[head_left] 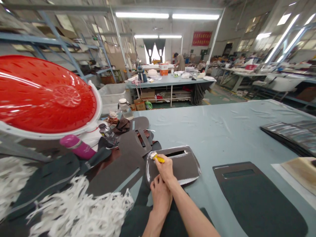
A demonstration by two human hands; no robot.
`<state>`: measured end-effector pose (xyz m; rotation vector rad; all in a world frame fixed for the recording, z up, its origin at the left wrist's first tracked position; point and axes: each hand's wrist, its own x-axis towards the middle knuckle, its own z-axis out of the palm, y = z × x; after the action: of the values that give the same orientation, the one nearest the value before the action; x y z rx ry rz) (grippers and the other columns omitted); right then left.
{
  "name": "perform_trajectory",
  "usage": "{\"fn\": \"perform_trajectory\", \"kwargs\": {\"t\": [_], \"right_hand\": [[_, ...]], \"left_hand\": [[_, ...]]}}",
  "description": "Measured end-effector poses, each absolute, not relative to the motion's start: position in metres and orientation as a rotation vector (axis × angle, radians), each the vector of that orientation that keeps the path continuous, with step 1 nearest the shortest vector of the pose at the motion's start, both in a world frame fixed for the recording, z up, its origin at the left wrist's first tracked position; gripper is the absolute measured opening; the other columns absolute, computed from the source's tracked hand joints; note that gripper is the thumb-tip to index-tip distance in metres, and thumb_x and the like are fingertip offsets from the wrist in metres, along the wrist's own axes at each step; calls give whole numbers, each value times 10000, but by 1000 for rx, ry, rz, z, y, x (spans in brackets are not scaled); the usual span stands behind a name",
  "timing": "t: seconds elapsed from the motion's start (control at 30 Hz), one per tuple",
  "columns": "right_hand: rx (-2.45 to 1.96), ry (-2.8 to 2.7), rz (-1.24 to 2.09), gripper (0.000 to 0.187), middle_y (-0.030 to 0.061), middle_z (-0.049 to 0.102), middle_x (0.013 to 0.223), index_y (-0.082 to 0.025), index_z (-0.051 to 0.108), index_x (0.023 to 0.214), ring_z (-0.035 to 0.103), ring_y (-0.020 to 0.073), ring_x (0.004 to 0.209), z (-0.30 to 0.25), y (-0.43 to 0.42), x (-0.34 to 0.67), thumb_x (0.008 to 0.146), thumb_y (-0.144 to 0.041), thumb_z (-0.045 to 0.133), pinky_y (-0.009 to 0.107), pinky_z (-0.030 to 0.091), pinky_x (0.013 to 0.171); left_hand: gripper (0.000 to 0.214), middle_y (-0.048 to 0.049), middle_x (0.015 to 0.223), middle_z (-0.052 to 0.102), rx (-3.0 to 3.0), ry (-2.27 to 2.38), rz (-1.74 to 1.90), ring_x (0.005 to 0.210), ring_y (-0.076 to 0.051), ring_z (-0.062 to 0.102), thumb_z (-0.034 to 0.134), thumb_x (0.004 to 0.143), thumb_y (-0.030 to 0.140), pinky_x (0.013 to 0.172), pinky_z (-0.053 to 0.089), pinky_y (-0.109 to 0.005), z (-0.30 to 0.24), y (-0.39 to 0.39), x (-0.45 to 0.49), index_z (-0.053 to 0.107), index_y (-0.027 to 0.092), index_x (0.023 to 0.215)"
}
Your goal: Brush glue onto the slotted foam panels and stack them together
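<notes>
A rounded dark grey panel [177, 166] with a long slot lies on the table before me, white glue-like smears along its edges. In my right hand [166, 168] is a brush with a yellow handle [159, 159]. Its white-coated tip touches the panel's upper left corner, beside the slot's left end. My left hand [161, 195] rests on the panel's near edge just below the right one, fingers laid down on the surface and partly hidden by the right wrist.
More dark cut pieces [130, 143] and a heap of white strips [81, 210] spread leftward. A purple bottle [77, 146] and a large red plastic basin [49, 95] stand there too. To the right lie a dark slotted panel [259, 197] and a stack of dark pieces [291, 135].
</notes>
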<state>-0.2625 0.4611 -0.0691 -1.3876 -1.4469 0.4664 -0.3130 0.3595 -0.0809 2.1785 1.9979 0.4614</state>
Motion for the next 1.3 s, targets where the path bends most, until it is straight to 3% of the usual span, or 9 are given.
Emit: {"fn": "perform_trajectory", "kwargs": {"t": [0.17,0.37,0.57,0.7,0.8,0.87,1.03,1.2,1.3], "right_hand": [[-1658,-1320,218,279,66,709,790,-187,691,843,632,176,670,-79,469,-174,805,-362,477,266,460,682],[-1785,-1198,43,341,80,703,770,-171,687,838,609,166,622,-74,458,-79,796,-430,469,251,432,633],[-1850,-1177,53,236,39,669,691,-182,658,767,573,140,581,-82,367,-70,790,-377,527,231,403,596],[-1815,-1085,123,227,51,673,762,-180,654,802,588,148,633,-85,322,-65,801,-374,536,237,430,626],[-1749,-1032,213,328,89,685,927,-167,648,1009,624,172,728,-91,333,-66,851,-389,464,264,457,678],[-1762,-1024,276,375,97,686,955,-168,630,1087,633,186,751,-96,350,-69,875,-387,412,283,462,682],[-1774,-929,374,353,53,679,822,-188,624,1058,613,170,690,-105,375,-83,899,-374,369,266,438,630],[-1627,-854,363,298,34,655,824,-196,597,1010,601,145,722,-96,371,-95,910,-341,356,246,446,673],[-1538,-801,420,270,47,645,858,-195,569,999,611,151,762,-89,372,-98,906,-356,372,256,477,697]], "left_hand": [[352,-58,1243,530,2240,2009,560,1114,-251,430,456,863,353,903,327,-413,-79,359,-313,545,330,1203],[354,-65,1225,535,2248,2033,472,1096,-263,438,495,844,334,876,344,-418,-75,361,-308,551,323,1193],[356,-78,1224,513,2276,2016,395,1065,-271,446,456,857,350,842,358,-428,-75,364,-307,536,317,1202],[296,-93,1078,545,2160,2033,408,975,-271,486,440,853,399,808,384,-435,-75,380,-292,624,253,1032],[276,-79,982,542,2034,1826,542,896,-209,541,408,863,367,804,429,-370,-77,400,-261,630,206,902],[257,-72,983,538,1942,1635,625,833,-156,574,407,857,329,805,452,-312,-80,414,-234,612,186,914],[277,-89,979,588,1857,1494,640,823,-154,603,458,809,335,851,452,-297,-85,443,-178,610,155,956],[372,-126,915,636,1799,1550,556,947,-265,579,546,719,493,867,418,-384,-85,467,-157,627,153,844],[372,-128,866,650,1721,1574,540,942,-281,577,634,626,506,838,409,-383,-85,477,-154,624,158,757]]}}
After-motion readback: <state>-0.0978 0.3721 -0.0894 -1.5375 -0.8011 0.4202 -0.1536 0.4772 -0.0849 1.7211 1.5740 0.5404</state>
